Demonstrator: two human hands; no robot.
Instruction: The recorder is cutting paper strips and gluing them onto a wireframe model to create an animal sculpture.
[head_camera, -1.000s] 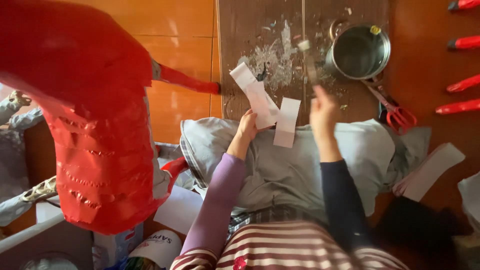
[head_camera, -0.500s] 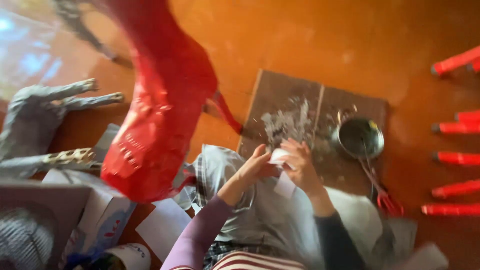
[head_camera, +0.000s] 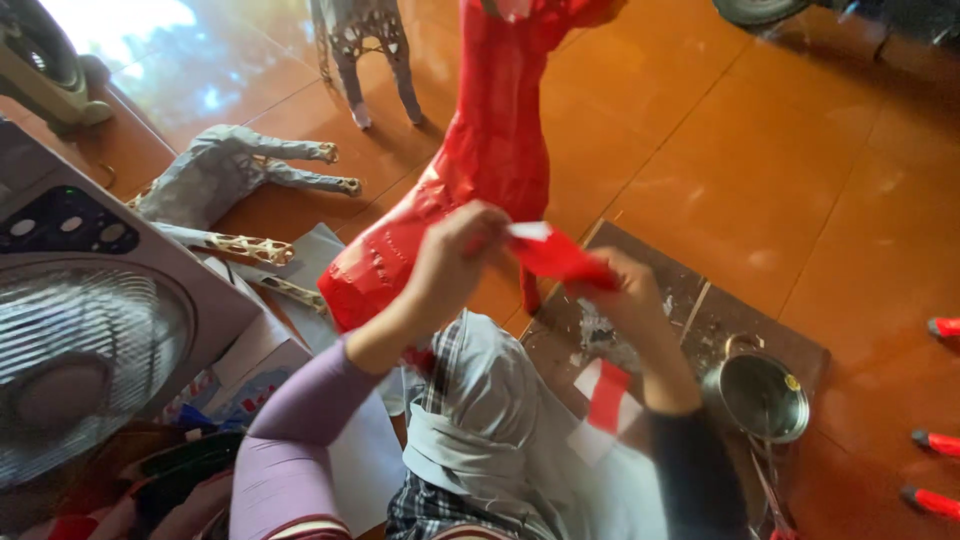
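My grip is pinching a red paper strip (head_camera: 555, 255) between left hand (head_camera: 455, 255) and right hand (head_camera: 625, 290), just before the red paper figure (head_camera: 480, 160). It's sagging; pulling unevenly risks tearing it.

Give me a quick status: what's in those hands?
Left hand and right hand pinch a red paper strip between them. Red animal figure just beyond. Nothing between.

Daylight glares off the glossy floor (head_camera: 150, 60) at eleven o'clock; colours run warm, and motion blur softens the centre.
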